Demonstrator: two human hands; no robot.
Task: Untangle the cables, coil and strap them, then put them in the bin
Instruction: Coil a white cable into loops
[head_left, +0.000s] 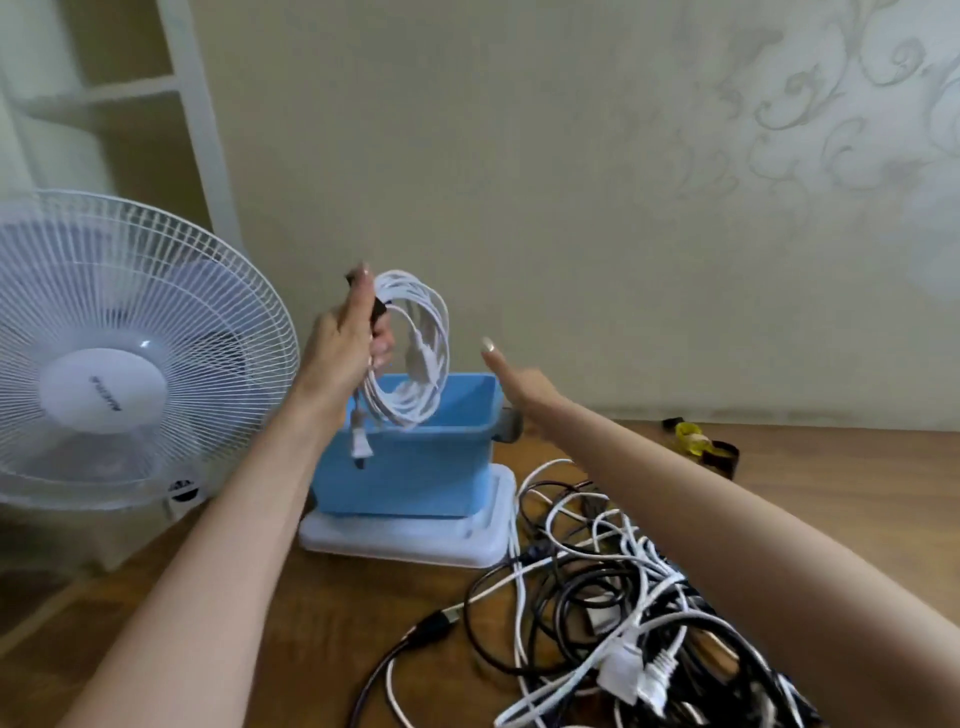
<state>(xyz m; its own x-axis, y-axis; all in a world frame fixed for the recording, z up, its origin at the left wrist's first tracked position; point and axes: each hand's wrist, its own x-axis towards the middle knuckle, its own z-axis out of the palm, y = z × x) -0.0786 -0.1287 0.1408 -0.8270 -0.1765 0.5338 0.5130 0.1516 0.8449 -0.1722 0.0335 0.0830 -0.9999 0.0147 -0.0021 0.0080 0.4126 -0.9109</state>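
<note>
The right hand (524, 387) was seen end-on, just right of the bin. One straight finger (491, 353) with a long pale nail pointed up, while the other fingers were hidden behind the hand, so its grip could not be told. The left hand (343, 353) had its grip closed round a coiled white rubbery cable (415, 343), pinched at a black strap (378, 310) that the fingers partly covered. The round, many-looped coil hung over the open mouth of the blue rectangular plastic bin (405, 473). Its white plug (359, 447) dangled in front of the bin's near wall.

The bin stood on a flat white plastic tray (405, 543) on the brown wood-grain desk (322, 623). To the right a tangled heap of black and white cables (613, 587) lay on the desk, partly behind the right forearm and cut off by the lower edge. Small yellow and black straps (701, 447) lay blurred farther back. A white wire-grille fan (119, 353) stood at the left, cropped by the edge.
</note>
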